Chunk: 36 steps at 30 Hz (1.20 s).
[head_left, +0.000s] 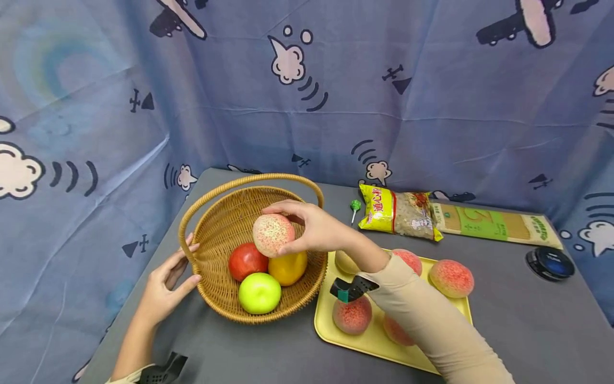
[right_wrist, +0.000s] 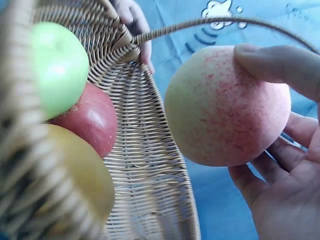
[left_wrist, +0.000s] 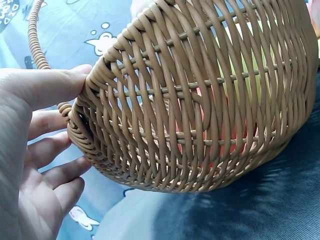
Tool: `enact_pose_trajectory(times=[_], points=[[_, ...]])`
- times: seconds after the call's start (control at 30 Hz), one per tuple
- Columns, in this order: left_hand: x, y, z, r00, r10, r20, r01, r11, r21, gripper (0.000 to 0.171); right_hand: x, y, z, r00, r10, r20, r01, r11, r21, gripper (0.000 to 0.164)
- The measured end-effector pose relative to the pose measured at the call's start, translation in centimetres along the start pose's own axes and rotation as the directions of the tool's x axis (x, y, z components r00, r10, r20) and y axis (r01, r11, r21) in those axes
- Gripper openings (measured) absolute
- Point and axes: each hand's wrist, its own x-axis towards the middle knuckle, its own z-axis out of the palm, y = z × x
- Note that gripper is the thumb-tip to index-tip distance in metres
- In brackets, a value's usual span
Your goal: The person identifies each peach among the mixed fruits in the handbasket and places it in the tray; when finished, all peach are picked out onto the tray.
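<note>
A wicker basket [head_left: 223,213] with a hooped handle stands on the table. My left hand [head_left: 163,285] grips its left rim by the handle's foot, with the thumb [left_wrist: 60,85] against the weave. Over the basket, my right hand [head_left: 316,226] holds a pink-speckled peach [head_left: 272,234] between thumb and fingers, raised above the fruit inside. In the basket lie a red apple [head_left: 245,261], a green apple [head_left: 259,293] and a yellow fruit [head_left: 289,269], partly covered by the peach in the head view. The right wrist view shows the same peach [right_wrist: 220,110] beside the basket's rim.
Right of the basket, under my right forearm, a yellow tray [head_left: 331,333] bears several peaches [head_left: 451,278] and a yellowish fruit [head_left: 345,262]. Behind it lie a green lollipop [head_left: 355,207], a yellow food bag [head_left: 400,212], a noodle pack [head_left: 496,224] and a round dark tin [head_left: 550,263].
</note>
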Motion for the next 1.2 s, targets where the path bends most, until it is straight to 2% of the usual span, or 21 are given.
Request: enact_pose_trajectory(times=[0.13, 0.33, 0.5, 0.6, 0.73, 0.83, 1.0, 1.1, 1.2], points=[[0.0, -0.1, 0.0, 1.0, 0.001, -0.002, -0.001, 0.999, -0.04, 0.055, -3.6, -0.6, -0.8, 0.998, -0.035, -0.05, 0.036, 0.999, 0.026, 0.069], [-0.2, -0.4, 0.0, 1.0, 0.017, -0.004, -0.017, 0.996, -0.086, 0.054, -9.8, -0.6, -2.0, 0.989, 0.005, -0.148, 0.006, 0.997, 0.074, 0.072], [-0.3, -0.5, 0.0, 0.999, 0.047, -0.004, -0.047, 0.995, -0.093, 0.054, -14.9, 0.2, -2.9, 0.968, 0.028, -0.251, -0.018, 0.999, 0.039, 0.074], [-0.3, -0.5, 0.1, 0.999, 0.035, -0.003, -0.035, 0.995, -0.096, 0.054, -17.9, 0.7, -3.2, 0.948, 0.038, -0.317, -0.04, 0.999, -0.001, 0.076], [-0.2, -0.4, 0.2, 0.999, 0.038, -0.002, -0.038, 0.994, -0.102, 0.054, -21.9, 0.9, -3.3, 0.903, 0.112, -0.415, -0.149, 0.987, -0.057, 0.077], [-0.2, -0.3, 0.4, 0.997, 0.081, -0.002, -0.08, 0.991, -0.107, 0.054, -24.7, 1.1, -2.9, 0.86, 0.175, -0.479, -0.244, 0.966, -0.086, 0.077], [0.0, -0.2, 0.4, 0.992, 0.122, -0.016, -0.124, 0.985, -0.121, 0.054, -28.6, 2.4, -2.1, 0.811, 0.254, -0.528, -0.329, 0.943, -0.052, 0.075], [0.1, -0.2, 0.3, 0.992, 0.128, -0.019, -0.129, 0.984, -0.123, 0.054, -30.5, 3.2, -1.6, 0.762, 0.35, -0.545, -0.431, 0.902, -0.023, 0.072], [0.1, -0.3, 0.3, 0.992, 0.126, -0.015, -0.127, 0.984, -0.128, 0.054, -32.1, 3.9, -1.2, 0.69, 0.478, -0.544, -0.563, 0.827, 0.012, 0.069]])
